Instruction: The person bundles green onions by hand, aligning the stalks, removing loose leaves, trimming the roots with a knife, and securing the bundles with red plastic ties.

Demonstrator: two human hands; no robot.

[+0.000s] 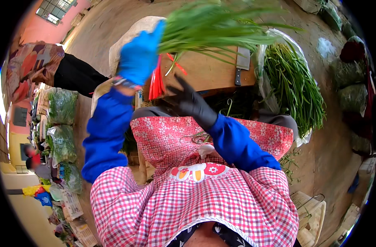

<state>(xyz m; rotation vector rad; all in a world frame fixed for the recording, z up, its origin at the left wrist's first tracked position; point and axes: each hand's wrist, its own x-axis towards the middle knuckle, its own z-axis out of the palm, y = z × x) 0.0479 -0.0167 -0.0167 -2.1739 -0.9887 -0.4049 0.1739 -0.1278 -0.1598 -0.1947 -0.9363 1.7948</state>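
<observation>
My left hand (140,55), in a blue glove, grips one end of a bunch of long green leafy stalks (206,27), blurred by motion, above a wooden table (206,72). My right hand (191,100), in a black glove, is near the table's front edge with its fingers spread and holds nothing. Red plastic ties (157,81) hang over the edge between my hands. A cleaver (243,61) with a black handle lies at the table's right side. Further right, a large heap of the same kind of stalks (293,83) fills a plastic-lined container.
A person in dark trousers (78,74) stands at the left. Bagged greens (62,106) and white plastic crates (72,203) line the left side. More bagged greens (353,98) lie at the far right. A cream plastic crate (317,216) stands at the lower right.
</observation>
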